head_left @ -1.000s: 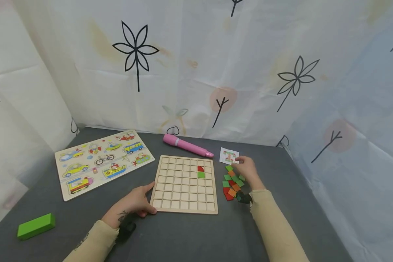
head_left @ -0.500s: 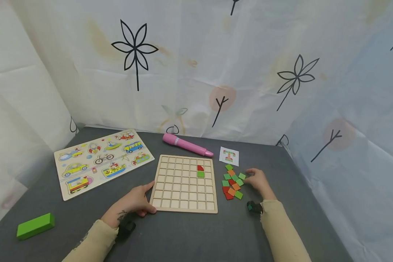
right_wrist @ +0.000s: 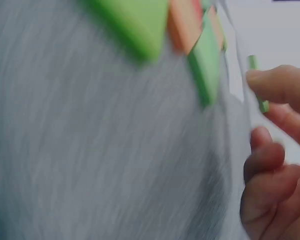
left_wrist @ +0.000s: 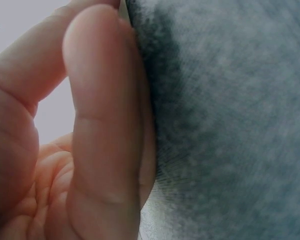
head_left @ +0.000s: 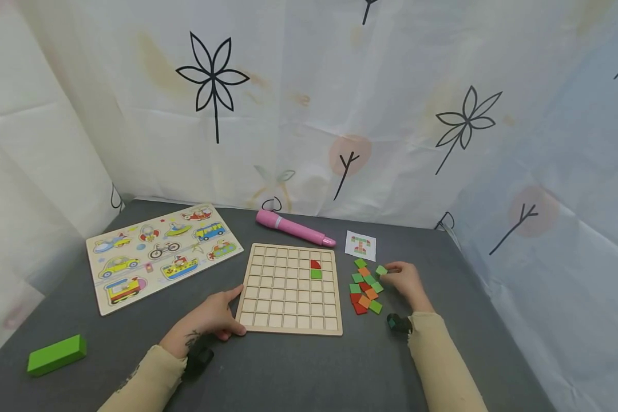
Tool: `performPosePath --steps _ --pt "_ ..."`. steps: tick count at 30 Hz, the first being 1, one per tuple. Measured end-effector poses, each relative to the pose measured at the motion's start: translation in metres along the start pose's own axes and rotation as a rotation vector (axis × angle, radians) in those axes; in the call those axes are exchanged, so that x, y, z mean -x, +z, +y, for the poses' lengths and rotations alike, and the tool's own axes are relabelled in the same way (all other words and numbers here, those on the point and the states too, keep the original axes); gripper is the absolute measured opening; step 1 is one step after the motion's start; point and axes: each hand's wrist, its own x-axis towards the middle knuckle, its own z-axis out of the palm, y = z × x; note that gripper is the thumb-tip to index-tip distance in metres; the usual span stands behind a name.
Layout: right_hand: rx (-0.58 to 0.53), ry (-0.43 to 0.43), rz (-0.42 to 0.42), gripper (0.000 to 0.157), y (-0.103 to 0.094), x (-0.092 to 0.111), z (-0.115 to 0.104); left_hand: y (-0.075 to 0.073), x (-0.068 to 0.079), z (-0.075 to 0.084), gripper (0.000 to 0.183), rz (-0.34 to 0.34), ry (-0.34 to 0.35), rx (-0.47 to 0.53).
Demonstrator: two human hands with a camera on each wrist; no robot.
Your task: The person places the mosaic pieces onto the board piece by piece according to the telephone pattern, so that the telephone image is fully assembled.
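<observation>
The square wooden grid board (head_left: pixel 290 290) lies on the table, with one red and one green piece set in cells near its upper right. At its lower left corner my left hand (head_left: pixel 213 316) touches the edge with thumb and index finger extended; the left wrist view mostly shows fingers (left_wrist: pixel 107 115) and grey cloth. My right hand (head_left: pixel 405 281) pinches a small green tile (head_left: pixel 381 270) between thumb and finger; in the right wrist view this green tile (right_wrist: pixel 263 106) is seen edge-on, lifted off the cloth. Beside it lies a pile of red, orange and green tiles (head_left: pixel 364 287).
A white pattern card (head_left: pixel 360 246) lies beyond the tiles. Behind the board is a pink pen-shaped thing (head_left: pixel 294 229). To the left are a vehicle picture board (head_left: pixel 165 257) and a green block (head_left: pixel 56 356). White printed cloth (head_left: pixel 309 114) surrounds the table's back and sides.
My right hand has drawn back from the pattern card to the right side of the pile and lifted a green tile there. The left hand has stayed at the board's corner.
</observation>
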Motion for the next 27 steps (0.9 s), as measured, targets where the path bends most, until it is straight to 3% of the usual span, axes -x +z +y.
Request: performPosePath --steps 4,9,13,19,27 --pt "-0.202 -0.043 0.007 0.036 0.007 -0.001 -0.018 0.000 0.000 0.000 0.106 0.000 -0.003 -0.001" --pt "-0.483 -0.103 -0.066 0.036 0.031 -0.002 -0.049 0.000 -0.001 0.001 0.106 0.000 -0.007 -0.002" --pt "-0.560 -0.136 -0.128 0.036 0.054 0.000 -0.072 0.000 -0.001 0.000 0.106 0.000 -0.007 0.003" --pt "-0.520 -0.165 -0.218 0.036 0.083 0.002 -0.096 0.001 0.000 0.000 0.106 0.002 -0.004 0.008" --pt "-0.287 -0.225 -0.214 0.034 0.106 -0.002 -0.111 0.001 0.000 -0.002 0.106 0.000 0.011 0.018"
